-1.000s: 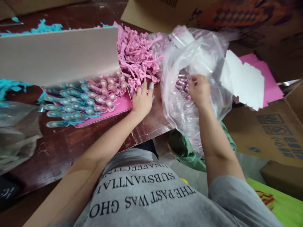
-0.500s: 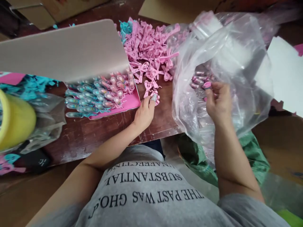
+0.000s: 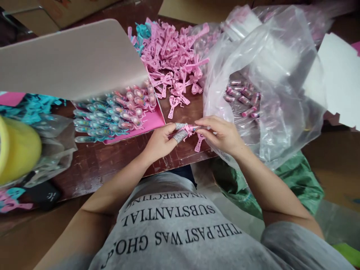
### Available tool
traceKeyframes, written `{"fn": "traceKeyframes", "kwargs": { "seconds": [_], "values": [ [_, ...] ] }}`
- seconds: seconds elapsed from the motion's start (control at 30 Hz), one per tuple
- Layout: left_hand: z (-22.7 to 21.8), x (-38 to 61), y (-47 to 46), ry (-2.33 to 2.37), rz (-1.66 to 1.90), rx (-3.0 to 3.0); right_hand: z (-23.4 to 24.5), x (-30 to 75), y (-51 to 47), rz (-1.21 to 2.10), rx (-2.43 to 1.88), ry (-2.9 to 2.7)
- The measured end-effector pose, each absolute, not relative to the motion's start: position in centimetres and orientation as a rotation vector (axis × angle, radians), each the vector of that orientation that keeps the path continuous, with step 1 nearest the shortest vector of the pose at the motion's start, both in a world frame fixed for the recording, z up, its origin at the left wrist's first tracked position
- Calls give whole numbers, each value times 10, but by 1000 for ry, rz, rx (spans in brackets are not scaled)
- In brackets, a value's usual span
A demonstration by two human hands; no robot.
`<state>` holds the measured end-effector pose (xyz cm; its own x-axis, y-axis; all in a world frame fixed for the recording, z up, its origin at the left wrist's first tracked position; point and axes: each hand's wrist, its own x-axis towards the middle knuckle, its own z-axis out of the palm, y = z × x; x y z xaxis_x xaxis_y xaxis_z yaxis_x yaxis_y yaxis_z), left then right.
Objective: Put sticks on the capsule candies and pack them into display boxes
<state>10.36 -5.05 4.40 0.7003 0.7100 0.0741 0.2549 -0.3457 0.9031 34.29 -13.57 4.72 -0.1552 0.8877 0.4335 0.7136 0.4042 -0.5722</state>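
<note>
Dark, scuffed wooden table (image 3: 92, 165) carries the clutter. Both hands have come together at centre: the right hand (image 3: 222, 135), out of the clear plastic bag (image 3: 281, 97) at two o'clock, and the left hand (image 3: 160, 140) pinch one pink plastic piece (image 3: 191, 129) between them, seemingly mating two parts. Small pink tubes (image 3: 243, 97) lie in that bag; finished pieces fill the open box (image 3: 118, 112) at ten o'clock.

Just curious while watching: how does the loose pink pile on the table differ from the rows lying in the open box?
The pink pile is a jumbled heap of bare plastic holders; the rows in the box lie neatly side by side. The pile is nearly all pink; the rows are pink and blue, with clear capsules. Both rest on the table.
</note>
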Motion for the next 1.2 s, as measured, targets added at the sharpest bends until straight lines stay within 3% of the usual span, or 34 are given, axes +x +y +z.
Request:
{"fn": "traceKeyframes", "kwargs": {
  "seconds": [0.37,0.73,0.9,1.07,1.2],
  "values": [
    [57,99,-61,799,680,2465,70,329,-154,-31,-1409,-2210],
    [47,86,-65,673,454,2728,70,324,-153,505,-1440,-2143],
    [48,79,-60,766,459,2360,73,341,-152,589,-1463,-1960],
    [48,71,-51,866,428,1568,41,456,-153,-43,-2010,-1754],
    [47,69,-57,934,409,1209,-5,509,-160,-155,-2199,-1834]
  ]
}}
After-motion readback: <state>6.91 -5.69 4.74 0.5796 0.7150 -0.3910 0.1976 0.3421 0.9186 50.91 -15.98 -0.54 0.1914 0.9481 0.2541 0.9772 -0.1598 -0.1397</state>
